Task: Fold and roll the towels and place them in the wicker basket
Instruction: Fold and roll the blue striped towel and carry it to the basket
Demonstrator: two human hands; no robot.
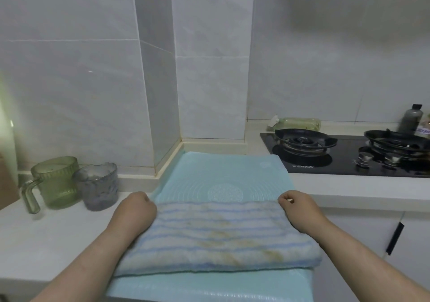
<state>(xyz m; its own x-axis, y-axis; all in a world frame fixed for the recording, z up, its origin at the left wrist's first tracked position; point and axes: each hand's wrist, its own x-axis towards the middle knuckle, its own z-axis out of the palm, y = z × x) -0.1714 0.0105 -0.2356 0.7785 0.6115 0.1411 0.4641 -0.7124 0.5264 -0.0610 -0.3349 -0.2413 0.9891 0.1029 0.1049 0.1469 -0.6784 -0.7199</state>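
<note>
While the towel (216,234) lay folded in a thick band across the mat (221,169), close to the near edge of the tabletop (58,243), the person held it by its two far corners. The left grip (137,206) was closed into a fist on the far left corner. Its fingers were tucked under and hidden, so the pinch there was a judgement rather than a thing seen. The right grip (295,205) was curled on the far right corner, thumb and fingertips drawn together at the edge.

The towel looked soft, limp and light: striped terry in several layers, with rounded, puffy edges. It would likely sag if lifted by one corner, and its layers could slide apart. The two ends of one edge therefore seemed the right places to hold, with the pull kept even on both sides. For rolling, that edge probably had to be turned over tightly and pressed along its whole width, or the roll would go loose. The terry seemed unlikely to skid on the mat.

No basket was in view. Two cups (76,183) stood near the left edge of the tabletop, and a stove (349,155) sat toward the right.
</note>
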